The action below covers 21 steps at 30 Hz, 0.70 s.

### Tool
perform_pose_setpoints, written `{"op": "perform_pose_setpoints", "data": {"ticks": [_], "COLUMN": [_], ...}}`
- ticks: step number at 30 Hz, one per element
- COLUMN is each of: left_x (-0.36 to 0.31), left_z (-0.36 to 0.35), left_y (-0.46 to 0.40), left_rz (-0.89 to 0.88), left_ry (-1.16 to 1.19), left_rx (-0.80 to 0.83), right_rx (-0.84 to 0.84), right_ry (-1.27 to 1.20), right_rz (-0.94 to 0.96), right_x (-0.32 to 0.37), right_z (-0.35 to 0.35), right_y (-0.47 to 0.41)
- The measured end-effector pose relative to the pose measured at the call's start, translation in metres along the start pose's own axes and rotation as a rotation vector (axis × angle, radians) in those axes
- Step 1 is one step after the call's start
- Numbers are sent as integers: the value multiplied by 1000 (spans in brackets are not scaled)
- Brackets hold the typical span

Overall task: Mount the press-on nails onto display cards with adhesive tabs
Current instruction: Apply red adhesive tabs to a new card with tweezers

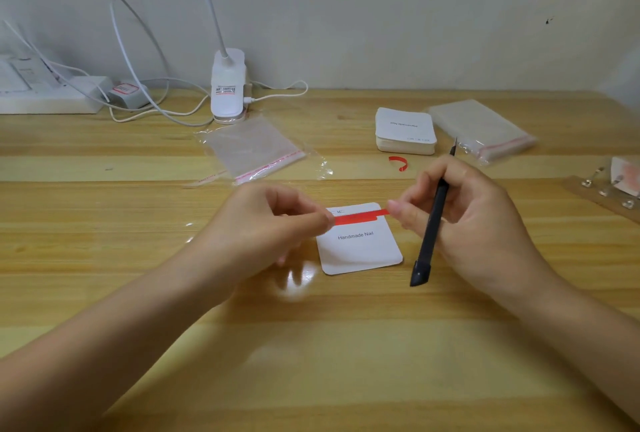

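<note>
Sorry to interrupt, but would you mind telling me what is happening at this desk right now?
A person is fitting a red adhesive strip across the top of a white "Handmade Nail" card lying on the wooden table. The left hand pinches one end; the right hand pinches the other while also holding a black tool. A card stack waits behind.

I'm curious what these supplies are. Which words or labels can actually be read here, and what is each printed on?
"Handmade Nail": on the white display card under the red strip.
"Handmade Nail", upside down: on the top card of the card stack.
Small print at the display card's top edge: too small to read.
Small print on the stack's near edge: too blurred.
Sticker on the white lamp base: blurred, unreadable.
Red label on the grey adapter: unreadable.
</note>
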<state>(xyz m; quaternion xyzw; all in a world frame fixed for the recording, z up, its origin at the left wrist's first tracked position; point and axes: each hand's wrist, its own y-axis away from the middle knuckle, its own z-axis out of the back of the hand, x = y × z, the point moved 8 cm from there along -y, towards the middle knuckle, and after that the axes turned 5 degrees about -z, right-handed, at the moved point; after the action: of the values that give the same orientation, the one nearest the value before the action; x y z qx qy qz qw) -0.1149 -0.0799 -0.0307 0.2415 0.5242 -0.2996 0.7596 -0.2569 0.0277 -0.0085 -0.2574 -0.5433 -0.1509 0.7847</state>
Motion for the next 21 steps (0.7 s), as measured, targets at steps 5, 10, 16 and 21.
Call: {"op": "perform_pose_setpoints", "data": {"ticks": [5,10,16,21], "left_x": [7,5,6,6], "left_z": [-7,-15,-18,-22], "left_y": [2,-2,-9,-16], "left_rz": [53,61,105,174], "left_ry": [-147,-276,-399,-490], "left_rx": [103,168,260,363], "right_rx": [52,103,130,156], "right_ry": [131,202,285,307], "right_rz": [-64,-56,-42,-54], "right_x": [-13,-17,-17,-17], "right_z": [-6,-10,-15,-17], "right_y": [2,2,3,2]}}
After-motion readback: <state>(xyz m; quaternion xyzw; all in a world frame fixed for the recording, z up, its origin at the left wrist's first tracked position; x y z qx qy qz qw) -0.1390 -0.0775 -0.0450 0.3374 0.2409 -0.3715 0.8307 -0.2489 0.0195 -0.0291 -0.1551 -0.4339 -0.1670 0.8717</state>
